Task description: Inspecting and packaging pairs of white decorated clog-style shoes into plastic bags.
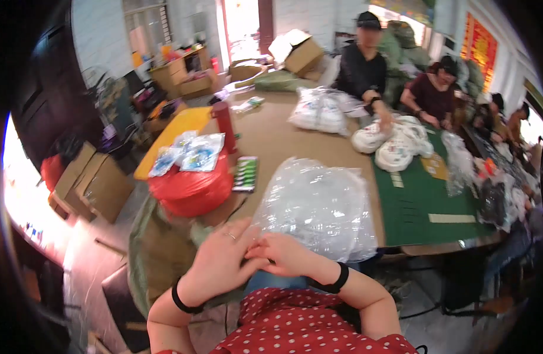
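My left hand (221, 253) and my right hand (288, 252) meet at the table's near edge. The left hand's fingers are stretched out and lie together, with a ring on one; its thumb is apart. Closed and curled, the fingers of my right hand rest against the left hand; what they hold, if anything, is hidden. Just beyond the right hand lies a stack of clear plastic bags (318, 203). To the left of it sits a large red roll of plastic (192, 186) with small clear packets (202, 152) on top.
A red cylinder (223, 127) and a green-and-black pack (245, 174) are near the roll. Across the brown table (265, 133) lies a white bundle (321, 112). A co-worker (363, 68) handles white bundled items (395, 141) by a green mat (422, 203). Cardboard boxes (97, 183) stand left.
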The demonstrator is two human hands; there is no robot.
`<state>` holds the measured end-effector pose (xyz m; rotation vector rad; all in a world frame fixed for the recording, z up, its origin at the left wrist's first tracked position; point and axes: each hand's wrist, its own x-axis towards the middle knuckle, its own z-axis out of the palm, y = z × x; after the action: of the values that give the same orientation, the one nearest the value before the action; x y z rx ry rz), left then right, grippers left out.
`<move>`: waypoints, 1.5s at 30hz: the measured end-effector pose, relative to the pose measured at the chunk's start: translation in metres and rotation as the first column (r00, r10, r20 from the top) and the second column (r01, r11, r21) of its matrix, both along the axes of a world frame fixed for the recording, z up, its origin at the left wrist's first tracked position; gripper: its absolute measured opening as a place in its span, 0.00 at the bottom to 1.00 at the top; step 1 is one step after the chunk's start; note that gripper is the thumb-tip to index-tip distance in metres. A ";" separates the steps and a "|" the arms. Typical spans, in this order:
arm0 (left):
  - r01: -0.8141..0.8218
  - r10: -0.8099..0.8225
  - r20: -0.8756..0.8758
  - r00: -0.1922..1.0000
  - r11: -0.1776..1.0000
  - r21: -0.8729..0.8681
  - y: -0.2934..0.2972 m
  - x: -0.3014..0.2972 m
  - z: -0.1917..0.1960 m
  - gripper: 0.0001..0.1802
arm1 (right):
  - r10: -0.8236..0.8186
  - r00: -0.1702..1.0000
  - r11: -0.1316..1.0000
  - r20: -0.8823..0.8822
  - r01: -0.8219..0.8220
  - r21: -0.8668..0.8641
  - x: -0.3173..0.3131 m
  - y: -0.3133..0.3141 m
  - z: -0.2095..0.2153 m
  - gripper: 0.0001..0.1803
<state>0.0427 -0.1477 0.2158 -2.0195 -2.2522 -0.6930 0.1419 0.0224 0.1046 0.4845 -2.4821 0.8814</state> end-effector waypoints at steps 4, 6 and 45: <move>0.169 -0.174 -0.041 0.984 0.981 -0.093 0.061 0.032 -0.053 0.51 | -0.371 0.929 0.927 0.012 0.371 -0.054 0.026 0.082 0.012 0.08; 0.133 -0.139 -0.074 0.988 0.988 -0.077 0.086 0.038 -0.104 0.52 | -0.551 0.831 0.834 -0.077 0.547 -0.070 0.043 0.129 0.009 0.08; -0.003 0.003 0.000 1.000 0.998 -0.068 0.124 0.020 -0.207 0.39 | -0.968 0.203 0.245 0.148 0.894 0.376 0.006 0.426 -0.003 0.40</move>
<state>0.0628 -0.0236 0.0085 -2.0443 -2.3094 -0.6248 0.1482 0.4487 0.1016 -1.2473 -2.4548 0.1256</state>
